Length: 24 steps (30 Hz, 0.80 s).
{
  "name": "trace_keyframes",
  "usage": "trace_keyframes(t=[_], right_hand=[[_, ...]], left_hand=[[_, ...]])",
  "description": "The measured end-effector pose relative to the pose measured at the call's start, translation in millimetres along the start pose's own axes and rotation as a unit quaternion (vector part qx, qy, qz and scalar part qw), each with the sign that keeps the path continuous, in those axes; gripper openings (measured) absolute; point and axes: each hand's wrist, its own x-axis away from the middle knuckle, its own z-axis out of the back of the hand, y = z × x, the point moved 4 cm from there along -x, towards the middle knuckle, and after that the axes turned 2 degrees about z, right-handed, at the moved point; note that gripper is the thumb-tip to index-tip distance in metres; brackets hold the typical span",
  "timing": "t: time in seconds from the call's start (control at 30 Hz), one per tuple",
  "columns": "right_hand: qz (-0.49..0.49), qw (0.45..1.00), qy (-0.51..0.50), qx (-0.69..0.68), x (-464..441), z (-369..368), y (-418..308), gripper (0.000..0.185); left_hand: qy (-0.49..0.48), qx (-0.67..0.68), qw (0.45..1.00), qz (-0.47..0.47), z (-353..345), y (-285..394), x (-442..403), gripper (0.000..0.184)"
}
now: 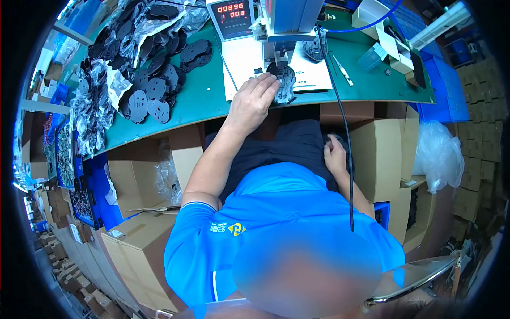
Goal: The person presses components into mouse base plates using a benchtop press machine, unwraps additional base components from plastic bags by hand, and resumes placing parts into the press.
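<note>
My left hand (255,98) reaches onto the white machine base, fingers together and closed over the near-left edge of a black oval plastic shell (287,85). The shell lies under the head of a bench press machine (291,21). My right hand (334,155) is low beside my right thigh, at the opening of a cardboard box under the table. Its fingers are partly stretched and apart, and nothing shows clearly in them. Dark material (340,139) lies just behind that hand; I cannot make out what it is.
Many black plates (154,87) and plastic bags (93,101) cover the left of the green table (196,106). A counter display (232,18) stands beside the machine. Another black shell (314,47), a white pen-like tool (343,72) and small boxes (396,50) lie right. A black cable (345,127) hangs in front.
</note>
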Motion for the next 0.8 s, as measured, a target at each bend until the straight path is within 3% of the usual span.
trace_keyframes(t=[0.07, 0.1, 0.17, 0.2, 0.27, 0.47, 0.8], right_hand=[[0.152, 0.982, 0.076, -0.084, -3, 24, -74, 0.045], [0.159, 0.98, 0.083, -0.086, -16, 35, -99, 0.045], [0.309, 0.938, 0.129, -0.09, -19, 53, -157, 0.047], [0.31, 0.938, 0.127, -0.09, -24, 59, -175, 0.047], [0.408, 0.89, 0.19, -0.071, -31, 71, -212, 0.051], [0.462, 0.867, 0.188, -0.018, -64, 73, -263, 0.061], [0.471, 0.857, 0.208, -0.029, -83, 55, -258, 0.06]], left_hand=[[-0.001, -0.008, 1.0, 0.007, 2, 0, 0, 0.042], [0.005, -0.013, 1.0, 0.002, 0, 0, -6, 0.042], [-0.004, -0.018, 1.0, 0.01, 2, 1, -7, 0.041], [-0.004, -0.019, 1.0, 0.013, 2, 2, -5, 0.041], [0.002, -0.005, 1.0, 0.019, 1, 1, -4, 0.041], [0.004, -0.002, 1.0, 0.029, 3, 3, 0, 0.041], [-0.041, 0.069, 0.996, 0.037, 19, -10, 0, 0.043]])
